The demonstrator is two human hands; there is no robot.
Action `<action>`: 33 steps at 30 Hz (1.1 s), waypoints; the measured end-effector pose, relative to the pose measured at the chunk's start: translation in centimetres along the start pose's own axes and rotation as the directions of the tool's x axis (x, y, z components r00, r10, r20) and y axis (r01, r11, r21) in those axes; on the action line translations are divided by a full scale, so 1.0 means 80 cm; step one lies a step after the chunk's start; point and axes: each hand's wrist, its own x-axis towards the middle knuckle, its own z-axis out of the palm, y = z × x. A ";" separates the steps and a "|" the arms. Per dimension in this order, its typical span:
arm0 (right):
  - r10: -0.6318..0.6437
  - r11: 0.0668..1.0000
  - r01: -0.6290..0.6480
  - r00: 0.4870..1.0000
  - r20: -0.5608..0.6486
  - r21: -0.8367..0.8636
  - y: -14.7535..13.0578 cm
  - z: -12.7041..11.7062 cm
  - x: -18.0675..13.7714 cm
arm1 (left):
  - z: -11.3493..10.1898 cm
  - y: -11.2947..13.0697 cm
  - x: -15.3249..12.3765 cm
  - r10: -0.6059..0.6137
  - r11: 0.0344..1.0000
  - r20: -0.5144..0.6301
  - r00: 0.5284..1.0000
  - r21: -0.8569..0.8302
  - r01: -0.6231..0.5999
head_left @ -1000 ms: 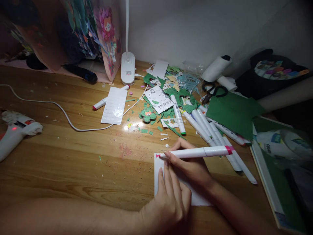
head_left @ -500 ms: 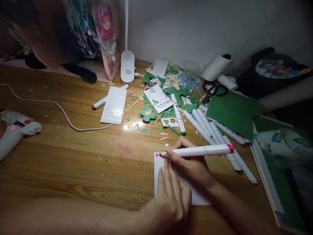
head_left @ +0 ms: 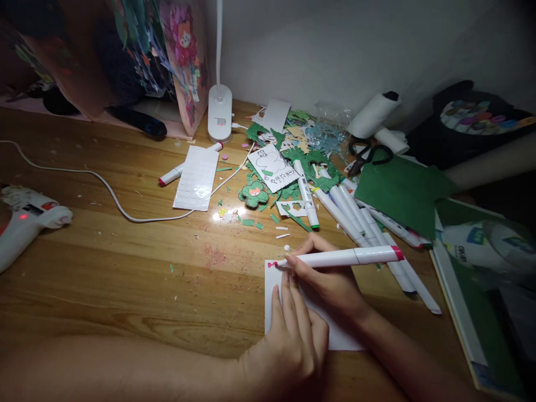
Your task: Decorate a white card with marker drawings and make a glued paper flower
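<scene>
My right hand [head_left: 330, 276] grips a white marker [head_left: 339, 257] with a pink end, held almost level. The marker's tip touches the upper left corner of a sheet of white paper [head_left: 272, 312], beside a small pink drawn mark [head_left: 272, 264]. Flat on that paper lies my left hand [head_left: 293, 335], its fingers stretched out just below the tip. Both hands hide much of the sheet. Beyond them are a green paper flower [head_left: 253, 194] with an orange-and-white figure at its centre and a card with black line drawings [head_left: 274, 167].
Several white markers [head_left: 355, 218] lie right of centre, near scissors [head_left: 368, 156] and green sheets [head_left: 396, 192]. Paper scraps [head_left: 310, 142] are heaped by the wall. A lamp base [head_left: 220, 114], a sheet of clear dots [head_left: 196, 178], a cable [head_left: 138, 221] and a glue gun [head_left: 29, 220] stand leftward.
Almost nothing differs. The view has shifted very slightly, and the marker tip stays at the pink mark while my left hand keeps its place on the paper.
</scene>
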 end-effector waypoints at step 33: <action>-0.134 0.810 0.256 0.957 -0.259 0.528 0.005 -0.021 -0.009 | 0.017 -0.065 0.025 -0.358 0.784 0.111 0.927 -0.505 0.362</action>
